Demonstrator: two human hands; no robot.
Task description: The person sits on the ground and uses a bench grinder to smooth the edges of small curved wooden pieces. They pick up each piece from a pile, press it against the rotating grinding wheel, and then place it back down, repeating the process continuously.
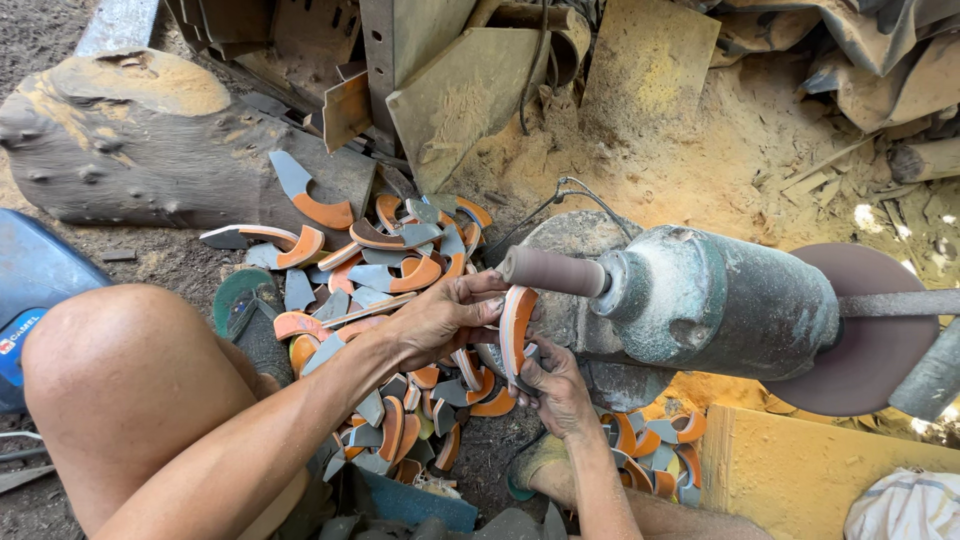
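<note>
My fingers (470, 300) on both hands gripped the curved orange piece (517, 325) at each end, steadying it at mid-frame below the sanding drum (552, 271), the pile (385, 290) behind.

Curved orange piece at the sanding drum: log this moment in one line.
left hand: grips curved orange piece | right hand: supports it below | sanding drum: just above | pile of pieces: behind

arms: bare, no sleeves in view
hands: left hand (440, 318) and right hand (553, 388) bare, ungloved, dusty
knee: bare
foot: green sandal (243, 305)
</note>
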